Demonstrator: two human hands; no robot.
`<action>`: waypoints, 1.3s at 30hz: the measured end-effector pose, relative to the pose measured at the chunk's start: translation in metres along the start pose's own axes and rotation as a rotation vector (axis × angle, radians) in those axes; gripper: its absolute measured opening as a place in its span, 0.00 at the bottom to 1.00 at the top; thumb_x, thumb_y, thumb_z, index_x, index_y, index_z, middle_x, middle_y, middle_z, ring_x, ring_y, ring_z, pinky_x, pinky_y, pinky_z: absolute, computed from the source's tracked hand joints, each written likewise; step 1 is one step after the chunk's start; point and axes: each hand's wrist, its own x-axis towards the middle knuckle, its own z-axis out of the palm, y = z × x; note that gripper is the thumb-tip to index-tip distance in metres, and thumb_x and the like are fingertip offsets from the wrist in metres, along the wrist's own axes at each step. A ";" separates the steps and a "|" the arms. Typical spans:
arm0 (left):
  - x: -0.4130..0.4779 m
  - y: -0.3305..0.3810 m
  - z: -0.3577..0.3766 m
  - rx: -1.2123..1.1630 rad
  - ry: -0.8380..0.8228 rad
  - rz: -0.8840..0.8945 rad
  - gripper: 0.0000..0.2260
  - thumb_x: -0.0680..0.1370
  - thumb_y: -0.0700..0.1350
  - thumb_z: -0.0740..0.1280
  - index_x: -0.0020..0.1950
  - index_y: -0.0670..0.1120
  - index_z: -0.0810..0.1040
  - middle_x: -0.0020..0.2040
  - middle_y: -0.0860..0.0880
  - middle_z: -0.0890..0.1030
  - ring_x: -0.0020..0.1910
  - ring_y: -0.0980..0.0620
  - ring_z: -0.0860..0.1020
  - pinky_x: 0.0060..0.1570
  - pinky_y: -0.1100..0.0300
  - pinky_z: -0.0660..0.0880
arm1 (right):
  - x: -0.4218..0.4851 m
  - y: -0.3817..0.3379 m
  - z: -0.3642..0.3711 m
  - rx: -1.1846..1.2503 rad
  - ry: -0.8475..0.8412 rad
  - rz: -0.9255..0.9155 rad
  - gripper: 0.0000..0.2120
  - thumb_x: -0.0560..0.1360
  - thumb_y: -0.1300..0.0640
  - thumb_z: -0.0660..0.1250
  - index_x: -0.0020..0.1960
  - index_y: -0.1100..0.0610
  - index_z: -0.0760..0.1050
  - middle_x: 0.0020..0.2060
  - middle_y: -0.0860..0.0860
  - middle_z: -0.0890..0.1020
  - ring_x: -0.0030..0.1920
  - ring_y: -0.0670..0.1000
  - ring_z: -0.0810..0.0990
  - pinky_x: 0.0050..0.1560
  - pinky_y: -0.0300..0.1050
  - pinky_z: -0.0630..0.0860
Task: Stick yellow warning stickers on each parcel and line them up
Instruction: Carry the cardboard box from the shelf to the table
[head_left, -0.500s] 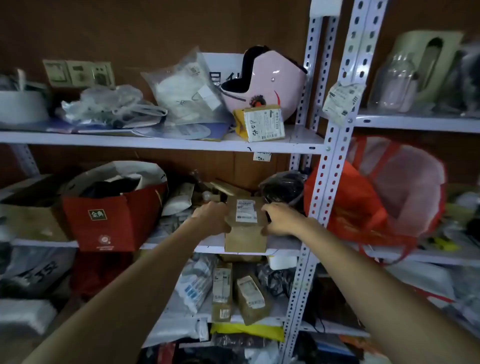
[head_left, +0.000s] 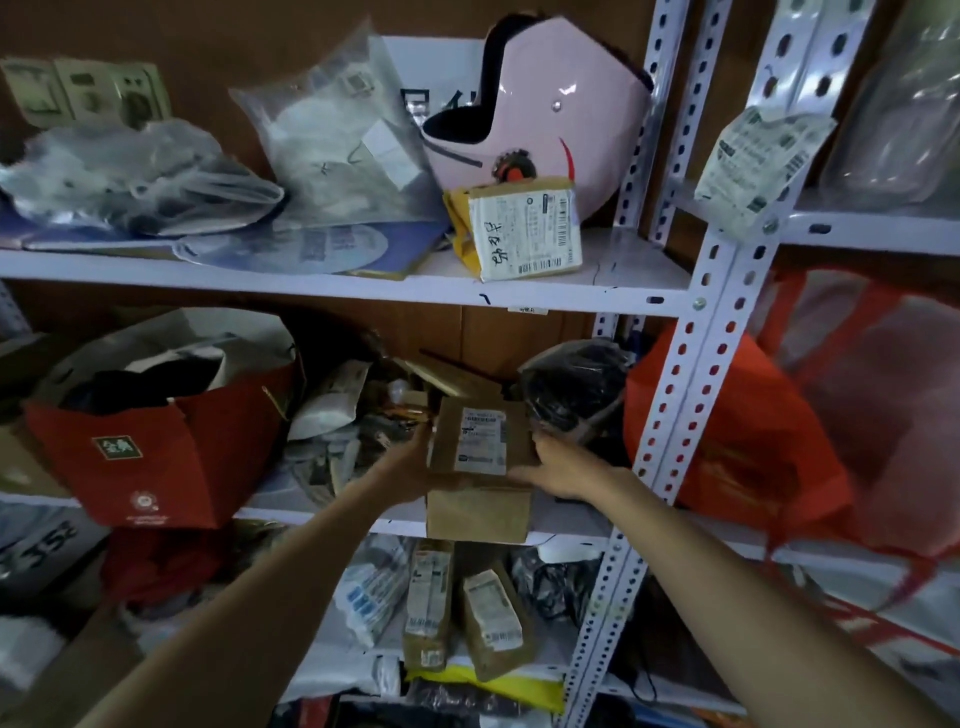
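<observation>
Brown cardboard parcel (head_left: 480, 470) clamped between left hand (head_left: 410, 467) and right hand (head_left: 563, 470), front end hanging off the middle shelf (head_left: 571, 522).
Hardly budged since a moment ago, no yellow sticker visible yet, sticking still pending.

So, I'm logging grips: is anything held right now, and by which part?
The box, gripped by its two sides: left hand on its left side, right hand on its right.
</observation>
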 end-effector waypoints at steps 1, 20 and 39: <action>0.000 -0.002 0.003 -0.134 -0.031 -0.047 0.50 0.62 0.63 0.77 0.76 0.48 0.58 0.68 0.46 0.71 0.66 0.42 0.72 0.64 0.52 0.70 | 0.005 0.005 0.004 0.014 -0.010 0.038 0.30 0.78 0.46 0.63 0.75 0.58 0.59 0.73 0.54 0.66 0.71 0.54 0.66 0.67 0.43 0.64; -0.005 -0.028 0.030 -0.627 0.029 0.001 0.44 0.57 0.59 0.79 0.70 0.52 0.68 0.59 0.49 0.80 0.58 0.47 0.78 0.57 0.47 0.78 | 0.030 0.020 0.087 0.834 0.198 0.212 0.29 0.72 0.55 0.73 0.68 0.57 0.63 0.57 0.48 0.79 0.61 0.51 0.77 0.62 0.49 0.74; -0.117 -0.026 0.035 -0.542 -0.221 0.291 0.37 0.58 0.50 0.82 0.65 0.51 0.75 0.58 0.53 0.80 0.58 0.52 0.78 0.58 0.51 0.77 | -0.140 -0.068 0.153 0.865 0.616 0.361 0.32 0.76 0.60 0.69 0.73 0.57 0.54 0.60 0.49 0.75 0.62 0.49 0.75 0.60 0.39 0.73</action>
